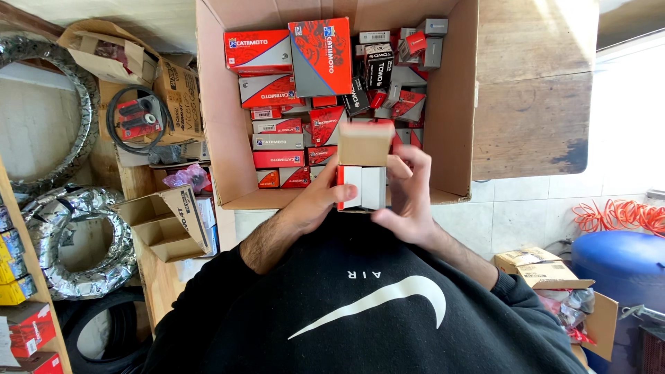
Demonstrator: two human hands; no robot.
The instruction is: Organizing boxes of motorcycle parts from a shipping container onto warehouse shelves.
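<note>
Small carton (363,173) held in both hands, just above the near edge of the big cardboard box (216,138), close to the person's chest. The carton is red and white-grey on its side faces, with a plain brown cardboard flap open on top, tilted toward the camera. Left hand (315,201) grips its left side, thumb against the red edge, fingers wrapped underneath. Right hand (409,194) grips the right side, fingers curled round the back and over the top right corner. Both hands clenched on the carton, none released.

The big cardboard box is open, flaps up, and packed with small packages. Left half: red-and-grey flat boxes (277,90) stacked in rows, labels facing up, one larger red box (322,55) lying across the top. Right half: a jumble of small black, grey and red boxes (398,69), at mixed angles.

Left of the big box: an open brown carton (170,221) on its side, a torn box with black rubber grips (135,114), and foil-wrapped tyres (76,235) against the wall. Far left edge, yellow and red packs (21,305) on a shelf. Right: wooden tabletop (533,90), orange coiled cable (616,215), blue drum (620,270), open brown box (554,277) on the tiled floor.
</note>
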